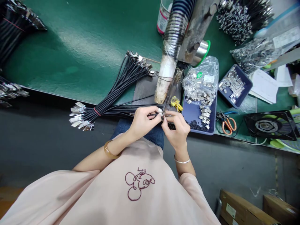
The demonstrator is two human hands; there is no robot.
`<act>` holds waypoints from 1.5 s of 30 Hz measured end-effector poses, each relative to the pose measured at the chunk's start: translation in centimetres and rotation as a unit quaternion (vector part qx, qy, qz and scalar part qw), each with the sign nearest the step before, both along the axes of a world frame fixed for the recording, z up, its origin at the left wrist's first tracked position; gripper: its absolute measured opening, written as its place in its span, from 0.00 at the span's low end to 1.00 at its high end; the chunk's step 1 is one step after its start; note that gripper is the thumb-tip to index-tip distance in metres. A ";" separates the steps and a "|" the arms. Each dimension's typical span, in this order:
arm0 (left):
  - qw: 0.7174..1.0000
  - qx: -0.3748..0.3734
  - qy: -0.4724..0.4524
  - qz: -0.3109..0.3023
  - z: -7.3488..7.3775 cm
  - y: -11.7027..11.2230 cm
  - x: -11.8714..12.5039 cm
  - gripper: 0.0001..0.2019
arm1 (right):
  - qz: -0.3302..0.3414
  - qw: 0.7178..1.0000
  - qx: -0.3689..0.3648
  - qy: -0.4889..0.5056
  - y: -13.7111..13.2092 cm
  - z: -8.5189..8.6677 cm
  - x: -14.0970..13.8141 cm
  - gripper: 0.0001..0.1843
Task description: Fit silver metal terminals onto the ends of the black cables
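Observation:
At the table's front edge my left hand (144, 122) is closed, pinching a thin black cable (152, 115) near its end. My right hand (176, 126) meets it there, thumb and fingertips closed on a small shiny metal connector (163, 115) at the cable tip. Fingers partly hide the connector. Just left of my hands lies a bundle of black cables (110, 97) with metal plugs at both ends, tied by a red band. More loose cables run beneath it towards my left hand. A yellow clip-like piece (177, 103) sits just beyond my right hand.
A foil-wrapped duct (174, 37) hangs over the work spot. To the right are a blue tray (212, 120) with connectors and black bits, a smaller tray (248, 84), orange-handled pliers (229, 125) and a fan (272, 125). A solder-like spool (202, 53) stands behind.

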State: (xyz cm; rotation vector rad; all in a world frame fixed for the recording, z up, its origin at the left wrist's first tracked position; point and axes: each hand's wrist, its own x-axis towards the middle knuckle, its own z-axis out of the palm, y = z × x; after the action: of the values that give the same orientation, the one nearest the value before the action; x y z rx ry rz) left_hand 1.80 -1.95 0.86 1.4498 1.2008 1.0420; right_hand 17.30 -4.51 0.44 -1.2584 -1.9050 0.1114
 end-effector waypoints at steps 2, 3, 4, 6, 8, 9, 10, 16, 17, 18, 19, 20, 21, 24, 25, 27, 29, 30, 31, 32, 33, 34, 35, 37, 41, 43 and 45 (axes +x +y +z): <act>1.000 -0.013 -0.006 -0.011 -0.2 -0.2 -0.1 0.05 | 0.008 1.000 0.003 -0.008 -0.2 -0.1 0.1 0.07; 1.000 -0.015 -0.007 -0.015 -0.4 -0.3 -0.1 0.05 | 0.008 1.000 0.004 -0.013 -0.3 -0.1 0.2 0.07; 1.000 -0.017 -0.007 -0.019 -0.5 -0.3 -0.1 0.05 | 0.008 1.000 0.005 -0.017 -0.4 -0.1 0.2 0.07; 0.999 -0.021 -0.011 -0.025 -0.8 -0.4 -0.1 0.05 | 0.009 1.000 0.007 -0.019 -0.6 -0.1 0.3 0.07; 0.999 -0.028 -0.022 -0.032 -1.0 -0.4 -0.2 0.05 | 0.013 1.000 0.009 -0.019 -0.9 0.1 0.5 0.06; 0.998 -0.033 -0.030 -0.037 -1.0 -0.4 -0.3 0.05 | 0.013 1.000 0.008 -0.017 -1.0 0.1 0.6 0.06; 0.997 -0.038 -0.040 -0.044 -0.9 -0.4 -0.4 0.05 | 0.012 1.000 0.004 -0.011 -1.2 0.2 0.7 0.06; 0.991 -0.034 -0.069 -0.113 -0.1 -0.8 -1.6 0.06 | -0.007 0.964 -0.185 0.192 -1.5 0.3 1.0 0.06; 0.989 -0.029 -0.056 -0.132 0.0 -0.9 -1.8 0.06 | 0.001 0.947 -0.228 0.224 -1.5 0.2 0.9 0.08; 0.988 -0.022 -0.040 -0.149 0.1 -1.1 -1.9 0.06 | 0.013 0.934 -0.264 0.241 -1.5 0.2 0.8 0.09; 0.986 -0.011 -0.026 -0.164 0.2 -1.3 -2.1 0.06 | 0.019 0.927 -0.285 0.242 -1.5 0.2 0.7 0.10; 0.984 0.000 -0.015 -0.176 0.3 -1.5 -2.2 0.06 | 0.013 0.930 -0.283 0.232 -1.7 0.2 0.7 0.11; 0.982 0.012 -0.010 -0.188 0.3 -1.7 -2.3 0.06 | -0.010 0.942 -0.256 0.215 -1.9 0.4 0.9 0.11; 0.972 0.021 -0.015 -0.234 0.4 -2.1 -2.8 0.07 | -0.154 0.972 -0.098 0.150 -2.5 1.2 2.1 0.11; 0.967 0.013 -0.020 -0.252 0.3 -2.1 -3.0 0.08 | -0.199 0.970 -0.063 0.124 -2.5 1.5 2.9 0.12; 0.956 -0.023 -0.030 -0.292 0.2 -2.0 -3.4 0.07 | -0.243 0.965 -0.074 0.060 -1.9 1.9 4.7 0.14; 0.939 -0.070 -0.041 -0.334 0.0 -1.8 -3.8 0.08 | -0.225 0.964 -0.140 -0.025 -0.8 1.8 6.6 0.13; 0.930 -0.092 -0.047 -0.353 -0.1 -1.6 -4.0 0.09 | -0.203 0.963 -0.168 -0.058 -0.1 1.6 7.3 0.12; 0.922 -0.111 -0.054 -0.366 -0.1 -1.4 -4.0 0.10 | -0.186 0.960 -0.193 -0.078 0.6 1.3 8.0 0.11; 0.918 -0.126 -0.064 -0.371 -0.2 -1.3 -4.1 0.10 | -0.168 0.958 -0.215 -0.090 1.3 0.9 8.4 0.10; 0.917 -0.138 -0.077 -0.366 -0.3 -1.1 -4.0 0.09 | -0.157 0.955 -0.231 -0.098 1.8 0.6 8.6 0.08; 0.920 -0.146 -0.093 -0.351 -0.4 -1.0 -3.9 0.08 | -0.151 0.953 -0.241 -0.101 2.2 0.4 8.7 0.07; 0.926 -0.148 -0.112 -0.327 -0.5 -0.9 -3.7 0.07 | -0.152 0.953 -0.243 -0.102 2.4 0.2 8.6 0.06; 0.945 -0.138 -0.145 -0.259 -0.8 -0.8 -3.2 0.07 | -0.176 0.954 -0.228 -0.078 2.2 0.4 7.9 0.05; 0.975 -0.109 -0.142 -0.134 -1.5 -1.1 -2.1 0.03 | -0.220 0.957 -0.155 0.109 -0.1 1.3 5.6 0.06; 0.983 -0.096 -0.115 -0.105 -1.8 -1.2 -1.6 0.02 | -0.178 0.952 -0.166 0.186 -1.4 1.6 4.2 0.07; 0.989 -0.079 -0.087 -0.085 -2.0 -1.3 -1.3 0.02 | -0.117 0.942 -0.226 0.217 -2.4 1.5 2.7 0.06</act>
State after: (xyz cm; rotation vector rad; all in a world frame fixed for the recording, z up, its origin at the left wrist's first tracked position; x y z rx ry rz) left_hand 0.47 -3.30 -1.13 1.2867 0.9929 0.9157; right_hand 19.98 -6.93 1.97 -1.5967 -1.3759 0.6756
